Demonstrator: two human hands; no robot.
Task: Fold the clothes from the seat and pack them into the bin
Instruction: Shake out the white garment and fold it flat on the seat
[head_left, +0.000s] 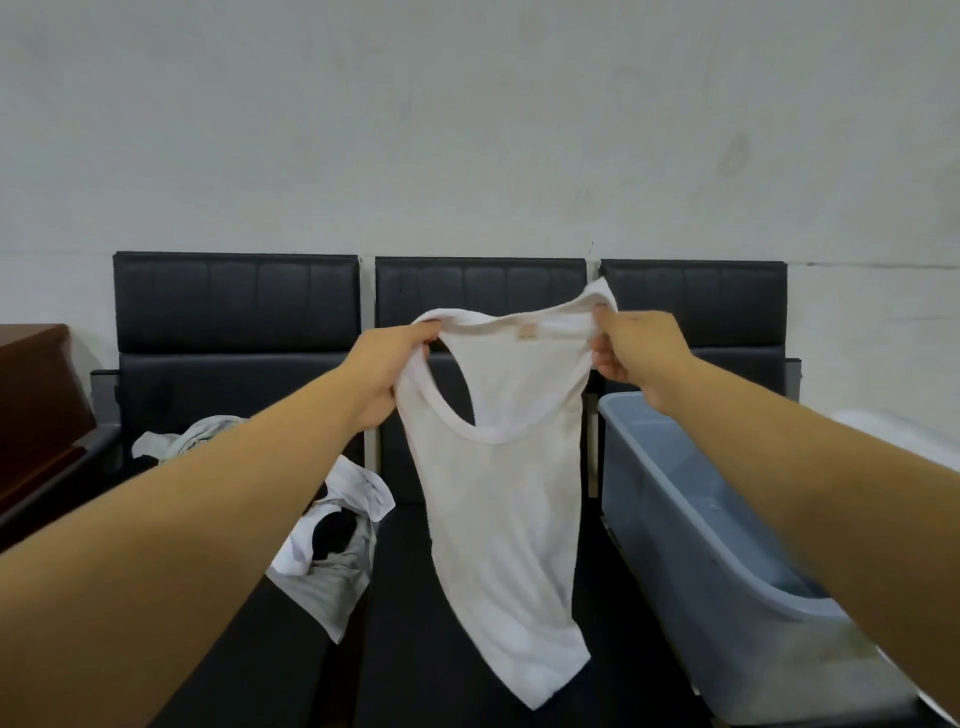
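Two bare forearms reach forward from the bottom corners of the view, and between them hangs a white sleeveless vest (501, 499).

At the far left stands a piece of reddish-brown wooden furniture (31, 400), just beside the row of black padded seats (236, 332) that runs along a pale wall (467, 130). On the left seat lies a loose pile of clothes (332, 566), white and grey pieces tangled together with something dark showing in a fold; part of the pile is hidden behind the left forearm.

The left hand (387, 371) is closed on one shoulder strap of the vest, fingers curled around the bunched fabric. The vest hangs in the air in front of the middle seat, stretched between both hands at the top, its neckline drooping in a curve and a small label showing just under the back edge. Its lower hem trails down toward the front of the middle seat cushion; whether it touches the cushion cannot be told.

The right hand (636, 358) pinches the other strap, thumb and fingers shut on the cloth.

To the right, on the third seat, sits a grey-blue plastic bin (675, 525), open at the top, with nothing clearly visible in the part of its inside that shows.
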